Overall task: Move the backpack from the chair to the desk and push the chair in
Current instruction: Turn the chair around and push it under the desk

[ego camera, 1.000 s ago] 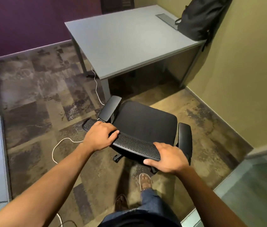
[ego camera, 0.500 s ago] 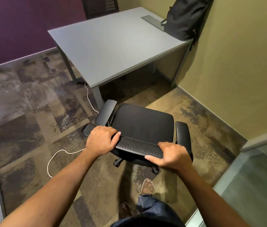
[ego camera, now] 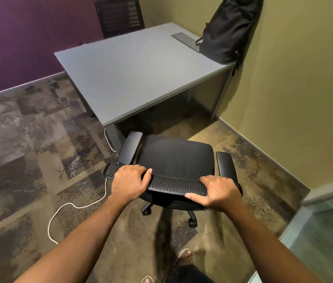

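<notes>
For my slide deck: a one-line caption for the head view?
Both hands grip the chair backrest; backpack on the desk.

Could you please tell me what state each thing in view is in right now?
backpack: upright on the desk's far right corner, leaning on the wall.
desk: bare apart from the backpack.
chair: seat empty, not yet under the desk.
left hand: gripping the top of the chair's backrest.
right hand: gripping the same backrest.
white cable: loose on the carpet, left of the chair.

Backpack (ego camera: 226,31) on desk (ego camera: 133,74); chair (ego camera: 173,158) on floor (ego camera: 28,150).
</notes>
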Action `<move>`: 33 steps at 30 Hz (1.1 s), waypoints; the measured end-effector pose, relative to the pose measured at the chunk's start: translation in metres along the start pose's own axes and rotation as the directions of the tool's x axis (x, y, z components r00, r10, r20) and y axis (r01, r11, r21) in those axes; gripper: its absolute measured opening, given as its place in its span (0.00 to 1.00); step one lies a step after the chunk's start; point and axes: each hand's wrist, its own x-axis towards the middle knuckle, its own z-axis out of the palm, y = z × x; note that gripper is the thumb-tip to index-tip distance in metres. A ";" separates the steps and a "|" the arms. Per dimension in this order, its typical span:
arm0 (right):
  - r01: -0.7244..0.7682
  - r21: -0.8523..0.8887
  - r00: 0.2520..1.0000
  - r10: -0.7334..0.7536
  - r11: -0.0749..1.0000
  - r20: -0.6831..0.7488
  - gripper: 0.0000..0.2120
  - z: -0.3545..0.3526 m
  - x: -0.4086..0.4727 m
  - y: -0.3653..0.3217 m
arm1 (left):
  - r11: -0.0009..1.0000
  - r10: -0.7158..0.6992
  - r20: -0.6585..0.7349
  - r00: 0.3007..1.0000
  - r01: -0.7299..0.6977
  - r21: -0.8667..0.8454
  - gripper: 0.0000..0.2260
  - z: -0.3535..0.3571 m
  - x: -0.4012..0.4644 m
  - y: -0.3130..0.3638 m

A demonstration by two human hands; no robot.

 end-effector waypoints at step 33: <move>0.128 -0.067 0.973 -0.138 0.990 -0.185 0.37 -0.014 0.216 0.168 | 0.986 -0.143 -0.101 0.985 0.151 0.074 0.23 0.047 0.223 0.041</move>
